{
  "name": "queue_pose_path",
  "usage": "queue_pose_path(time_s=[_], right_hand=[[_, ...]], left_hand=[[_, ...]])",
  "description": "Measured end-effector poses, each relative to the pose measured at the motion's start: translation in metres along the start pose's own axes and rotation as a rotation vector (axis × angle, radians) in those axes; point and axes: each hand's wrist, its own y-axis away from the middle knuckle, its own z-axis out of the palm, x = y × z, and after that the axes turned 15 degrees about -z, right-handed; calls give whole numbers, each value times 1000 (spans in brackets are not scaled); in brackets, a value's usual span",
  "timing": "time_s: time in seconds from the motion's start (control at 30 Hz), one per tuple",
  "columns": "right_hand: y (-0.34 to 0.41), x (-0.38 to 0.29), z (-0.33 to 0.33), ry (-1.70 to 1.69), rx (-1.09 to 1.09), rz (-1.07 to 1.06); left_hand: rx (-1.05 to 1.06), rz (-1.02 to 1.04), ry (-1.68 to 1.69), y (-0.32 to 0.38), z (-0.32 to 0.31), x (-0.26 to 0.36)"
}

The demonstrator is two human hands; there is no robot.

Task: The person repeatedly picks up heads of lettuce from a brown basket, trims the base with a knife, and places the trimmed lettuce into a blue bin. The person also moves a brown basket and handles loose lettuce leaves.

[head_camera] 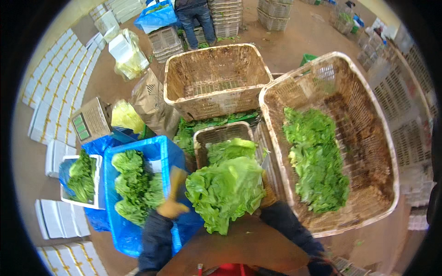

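A large head of green leaf lettuce (pixel 226 189) is in front of me, above the near edge of a small crate (pixel 224 129). My left hand (pixel 172 203), in a yellow-orange glove, is just left of the lettuce, blurred, fingers apart and holding nothing. It is over the right side of a blue-lined box (pixel 162 145). My right hand (pixel 269 191), gloved too, is against the lettuce's right side, partly hidden by leaves. A pale knife blade (pixel 265 160) rises from it. More lettuce (pixel 232 150) lies in the small crate. Lettuce heads (pixel 129 186) lie in the blue-lined box.
A big dirty crate (pixel 383 114) on the right holds lettuce leaves (pixel 316 162). Another crate (pixel 217 98) stands ahead. Left are a scale (pixel 90 119), a white foam box (pixel 98 179) with lettuce, and stacked foam boxes (pixel 58 86). A person (pixel 196 20) stands beyond.
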Motion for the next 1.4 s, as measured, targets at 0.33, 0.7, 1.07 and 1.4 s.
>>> queue_pose_path(time_s=[0.33,0.7,1.07,1.4], right_hand=[[-71,-33,-17,988,-151,100],[-59,-66,113,1026,-391,-448],[-78,-11,171,1107,-488,-593],[-51,-16,136,988,-2,-436]], left_hand=[[253,162,-799,-47,-25,25],[141,-328,423,-46,-128,-27],[65,-481,992,-28,-62,-87],[172,-442,1151,-27,-14,-100]])
